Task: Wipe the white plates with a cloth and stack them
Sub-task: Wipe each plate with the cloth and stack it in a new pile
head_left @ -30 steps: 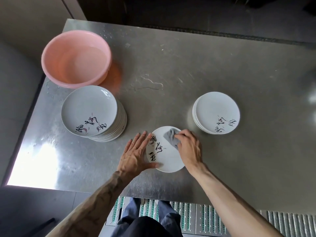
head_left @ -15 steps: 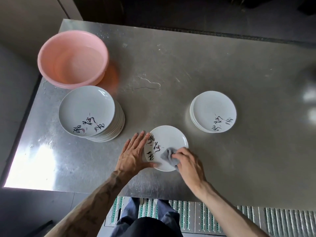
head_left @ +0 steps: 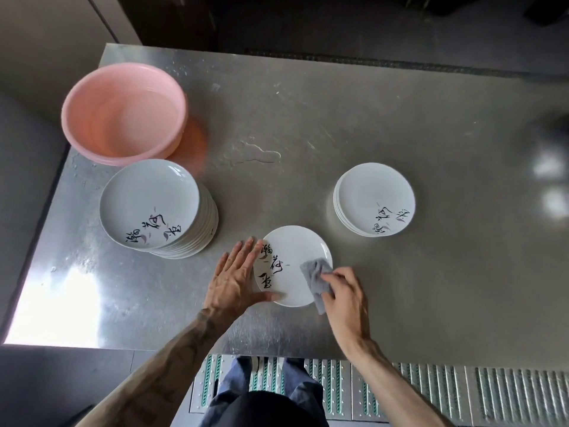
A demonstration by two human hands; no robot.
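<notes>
A single white plate (head_left: 295,251) with black brush lettering lies flat near the table's front edge. My left hand (head_left: 232,280) lies flat with straight fingers against the plate's left rim, thumb along its near edge. My right hand (head_left: 346,292) grips a grey cloth (head_left: 315,275) and presses it on the plate's right rim. A tall stack of white plates (head_left: 154,204) stands to the left. A lower stack of white plates (head_left: 374,198) stands to the right.
A pink plastic basin (head_left: 123,114) holding water sits at the back left of the steel table (head_left: 369,124). A small puddle (head_left: 255,154) lies behind the middle plate. A ribbed floor grating (head_left: 431,392) runs below the table's front edge.
My right hand has swept the cloth from the plate's far side down around its near edge to its right rim. The left hand has stayed on the left rim.
</notes>
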